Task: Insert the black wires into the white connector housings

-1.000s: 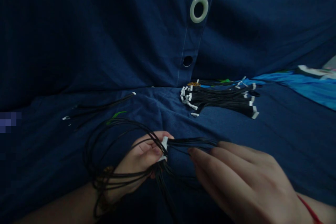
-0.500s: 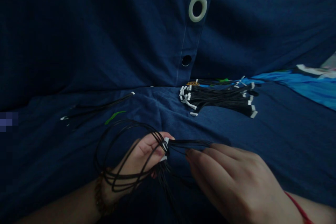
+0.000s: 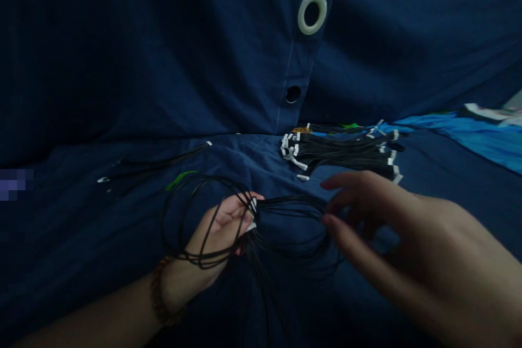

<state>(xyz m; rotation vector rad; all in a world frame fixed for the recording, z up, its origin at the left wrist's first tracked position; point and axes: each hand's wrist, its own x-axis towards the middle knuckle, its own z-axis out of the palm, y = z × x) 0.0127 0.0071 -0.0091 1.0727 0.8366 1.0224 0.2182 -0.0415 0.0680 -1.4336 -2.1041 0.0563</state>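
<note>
My left hand (image 3: pixel 224 228) is closed around several thin black cables (image 3: pixel 293 199), pinching them by their white end connectors (image 3: pixel 253 212). The cables curve out in loops over my left wrist and to the right, and some ends hang down below the hand. At the right, my right hand (image 3: pixel 391 239) has its fingers apart, with the thumb and fingertips beside the right-hand cable loop. Nothing shows in its grasp. Beyond it on the blue cloth lies a thick bundle of black cables (image 3: pixel 346 152) with white connectors at both ends.
Several loose black cables (image 3: pixel 163 164) lie on the blue cloth at the left, near a green strip (image 3: pixel 179 179). Brownish rubber bands (image 3: pixel 302 130) rest behind the thick bundle. A dark blue curtain with a pale ring (image 3: pixel 312 13) hangs behind; bright blue patterned fabric (image 3: pixel 468 133) is at the right.
My right hand has let go of the cables and moved right, its fingers spreading. My left hand has risen slightly with the cables, and the loop at the right has sprung wider.
</note>
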